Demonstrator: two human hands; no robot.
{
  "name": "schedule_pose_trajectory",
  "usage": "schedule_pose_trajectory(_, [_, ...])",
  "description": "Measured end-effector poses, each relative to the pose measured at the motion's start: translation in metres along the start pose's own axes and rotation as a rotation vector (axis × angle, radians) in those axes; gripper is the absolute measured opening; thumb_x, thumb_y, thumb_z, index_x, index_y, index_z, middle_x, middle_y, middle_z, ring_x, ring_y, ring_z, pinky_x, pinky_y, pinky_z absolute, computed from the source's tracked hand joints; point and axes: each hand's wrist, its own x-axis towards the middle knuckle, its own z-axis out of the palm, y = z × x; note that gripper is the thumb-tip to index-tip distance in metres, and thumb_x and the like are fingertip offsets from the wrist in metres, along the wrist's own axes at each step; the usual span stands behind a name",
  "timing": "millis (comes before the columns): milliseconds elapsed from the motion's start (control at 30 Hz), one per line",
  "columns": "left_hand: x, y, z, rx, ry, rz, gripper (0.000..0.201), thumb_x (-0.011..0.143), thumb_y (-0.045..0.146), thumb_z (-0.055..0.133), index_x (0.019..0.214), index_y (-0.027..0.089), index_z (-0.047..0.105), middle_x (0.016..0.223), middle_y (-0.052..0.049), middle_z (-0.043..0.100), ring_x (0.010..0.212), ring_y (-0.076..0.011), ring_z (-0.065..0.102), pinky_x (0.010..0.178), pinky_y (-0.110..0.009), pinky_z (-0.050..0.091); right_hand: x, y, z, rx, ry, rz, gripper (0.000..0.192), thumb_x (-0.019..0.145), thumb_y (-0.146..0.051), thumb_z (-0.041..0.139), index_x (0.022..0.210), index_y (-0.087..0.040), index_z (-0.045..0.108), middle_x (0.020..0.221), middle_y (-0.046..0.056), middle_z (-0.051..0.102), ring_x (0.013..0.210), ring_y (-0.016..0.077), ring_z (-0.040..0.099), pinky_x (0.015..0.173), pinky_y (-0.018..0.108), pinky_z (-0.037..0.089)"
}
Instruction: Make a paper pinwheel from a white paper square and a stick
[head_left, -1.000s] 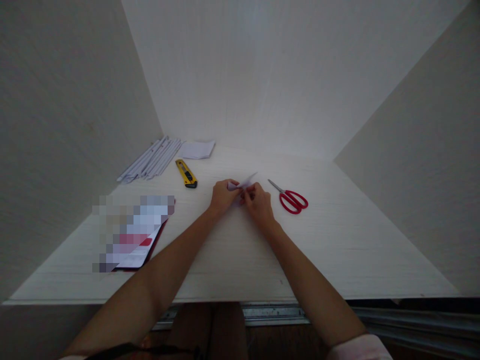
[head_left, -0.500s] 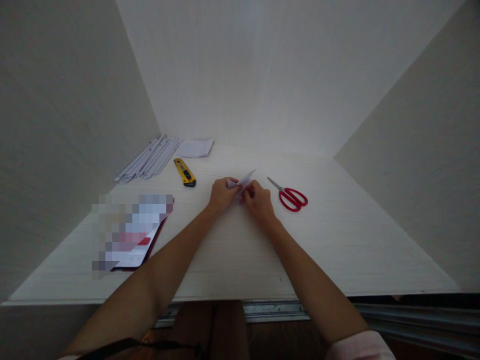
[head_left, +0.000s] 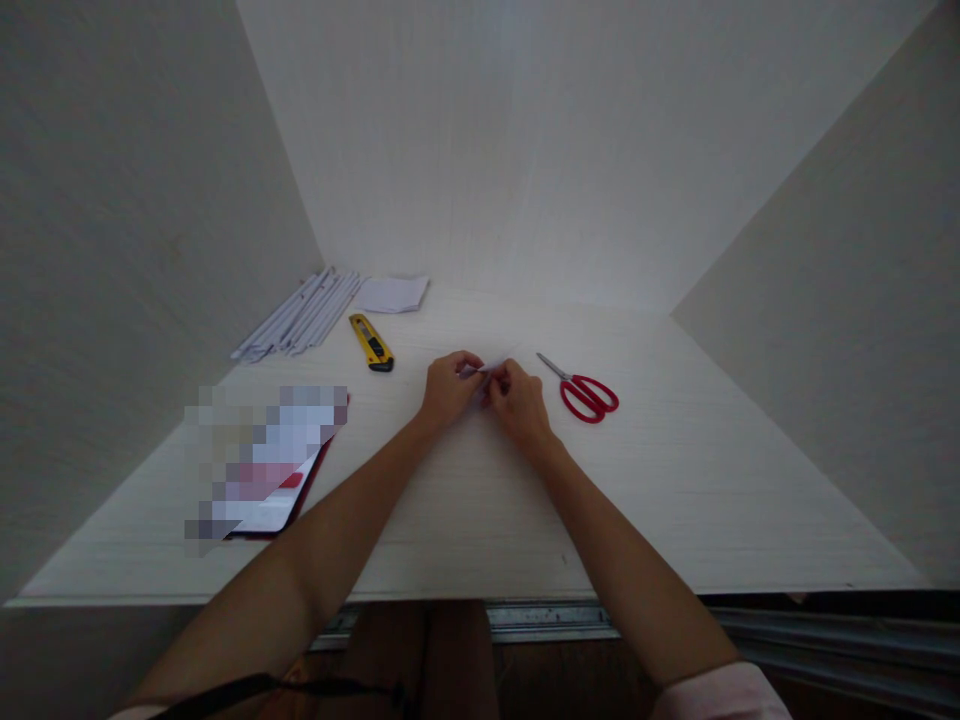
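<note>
Basically, pale walls [head_left: 487,150] left, right and far, around a white table [head_left: 712,480]. Device [head_left: 264,520] lies at near left, red edge, partly pixelated, beside the left forearm. Strips [head_left: 304,315], white, bunched at far left along the wall. Left hand [head_left: 448,388] and right hand [head_left: 520,402] meet mid-table, each with thumb and fingers pinching the small white paper [head_left: 492,367]. Scissors [head_left: 589,398], red handles, lie right of the right hand, apart, tips to far left. Pad [head_left: 391,294], white, far side, just right of the strips. Cutter [head_left: 372,343], yellow and black, between strips and left hand, touching neither. Paper sits between the fingertips, mostly hidden, exact shape unclear.
</note>
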Motion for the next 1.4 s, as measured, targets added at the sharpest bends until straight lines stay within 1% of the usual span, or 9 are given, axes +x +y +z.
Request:
schedule_pose_trajectory(167, [0.0006,-0.0022,0.0021,-0.115,-0.020,-0.018,0.011,0.060,0.017,0.057,0.070,0.014,0.060,0.069,-0.002,0.062,0.067,-0.0121,0.056,0.066,-0.025,0.044,0.0004,0.0020,0.0012,0.033,0.014,0.019,0.009,0.073,-0.013,0.041,0.069,-0.018,0.046,0.058,0.001,0.061,0.051,0.0114,0.057,0.053,0.022,0.042])
schedule_pose_trajectory(333, [-0.0004,0.0002,0.0018,-0.190,-0.043,-0.042,0.010,0.060,0.015,0.056,0.069,0.013,0.059,0.070,-0.003,0.062,0.069,-0.0130,0.058,0.067,-0.026,0.046,0.0020,0.0037,0.0025,0.121,0.017,0.074,0.008,0.071,-0.012,0.042,0.067,-0.018,0.045,0.058,0.002,0.061,0.049,0.0114,0.059,0.051,0.022,0.044])
schedule_pose_trajectory(500, [-0.0017,0.0018,0.0011,-0.194,-0.050,-0.043,0.009,0.060,0.014,0.055,0.069,0.014,0.058,0.071,-0.003,0.063,0.069,-0.0135,0.059,0.067,-0.026,0.047,0.0032,0.0059,0.0037,0.251,0.003,0.151,0.006,0.070,-0.013,0.044,0.066,-0.018,0.042,0.054,0.001,0.060,0.047,0.0119,0.060,0.048,0.021,0.045])
schedule_pose_trajectory(667, [-0.0006,-0.0021,0.0024,-0.189,-0.030,-0.026,0.009,0.059,0.012,0.055,0.068,0.014,0.058,0.068,-0.003,0.062,0.067,-0.0135,0.059,0.066,-0.027,0.047,0.0017,0.0071,0.0066,0.283,0.016,0.134,0.007,0.072,-0.015,0.043,0.068,-0.019,0.039,0.055,0.000,0.059,0.045,0.0118,0.059,0.046,0.021,0.044])
schedule_pose_trajectory(767, [-0.0001,-0.0035,0.0032,-0.196,-0.018,-0.022,0.009,0.059,0.013,0.055,0.068,0.015,0.058,0.068,-0.002,0.062,0.067,-0.0135,0.059,0.066,-0.027,0.047,0.0002,0.0065,0.0085,0.294,0.020,0.148,0.006,0.073,-0.016,0.042,0.070,-0.019,0.038,0.057,0.000,0.060,0.045,0.0117,0.059,0.045,0.021,0.044])
schedule_pose_trajectory(900, [-0.0003,-0.0027,0.0033,-0.184,-0.001,-0.021,0.006,0.059,0.013,0.056,0.065,0.015,0.057,0.066,-0.001,0.062,0.067,-0.0135,0.059,0.065,-0.027,0.047,-0.0012,0.0050,0.0100,0.274,0.035,0.171,0.005,0.075,-0.017,0.041,0.071,-0.019,0.039,0.057,0.000,0.060,0.044,0.0108,0.057,0.047,0.022,0.044])
schedule_pose_trajectory(1033, [0.0002,-0.0027,0.0033,-0.154,0.015,0.004,0.005,0.060,0.013,0.055,0.064,0.016,0.056,0.064,0.000,0.061,0.066,-0.0134,0.059,0.064,-0.027,0.046,-0.0013,0.0047,0.0094,0.167,0.046,0.128,0.004,0.076,-0.019,0.040,0.072,-0.018,0.040,0.051,-0.001,0.057,0.042,0.0103,0.052,0.049,0.022,0.040])
schedule_pose_trajectory(1133, [0.0007,-0.0041,0.0036,-0.154,0.020,0.032,0.004,0.060,0.014,0.055,0.063,0.016,0.056,0.063,0.000,0.060,0.065,-0.0133,0.059,0.063,-0.026,0.046,-0.0003,0.0055,0.0077,0.098,0.043,0.120,0.006,0.077,-0.019,0.041,0.071,-0.018,0.041,0.050,-0.001,0.057,0.043,0.0106,0.051,0.050,0.023,0.038])
schedule_pose_trajectory(1400, [-0.0005,-0.0060,0.0052,-0.174,0.010,0.072,0.002,0.061,0.015,0.054,0.063,0.015,0.056,0.063,0.000,0.060,0.065,-0.0133,0.059,0.060,-0.025,0.045,-0.0003,0.0085,0.0087,0.060,0.064,0.085,0.009,0.079,-0.021,0.038,0.071,-0.018,0.041,0.050,-0.001,0.056,0.043,0.0110,0.050,0.050,0.023,0.036])
